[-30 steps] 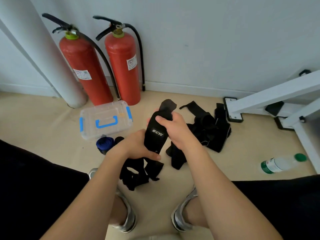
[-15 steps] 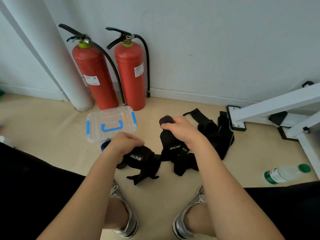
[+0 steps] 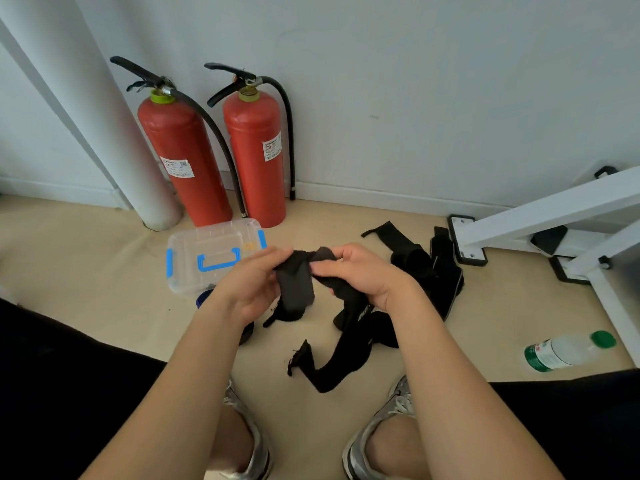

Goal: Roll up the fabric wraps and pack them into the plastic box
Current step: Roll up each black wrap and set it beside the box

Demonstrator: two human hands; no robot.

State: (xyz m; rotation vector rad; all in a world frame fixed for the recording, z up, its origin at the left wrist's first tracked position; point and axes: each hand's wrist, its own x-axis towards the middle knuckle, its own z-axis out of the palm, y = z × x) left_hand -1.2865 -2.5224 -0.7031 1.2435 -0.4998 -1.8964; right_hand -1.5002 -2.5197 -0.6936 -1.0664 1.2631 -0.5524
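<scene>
A black fabric wrap is held up between both hands above the floor. My left hand pinches its upper end from the left, and my right hand pinches the same end from the right. The wrap's long tail trails down onto the floor between my feet. A pile of more black wraps lies on the floor behind my right hand. The clear plastic box with blue latches and handle sits closed on the floor to the left. A blue rolled wrap peeks out in front of the box.
Two red fire extinguishers stand against the wall behind the box, beside a white pillar. A white metal frame reaches in from the right. A plastic water bottle lies on the floor at the right. My shoes are at the bottom.
My hands have come together at the top end of the black wrap. Earlier they held it apart, the left hand low and the right higher. The camera view has shifted slightly.
</scene>
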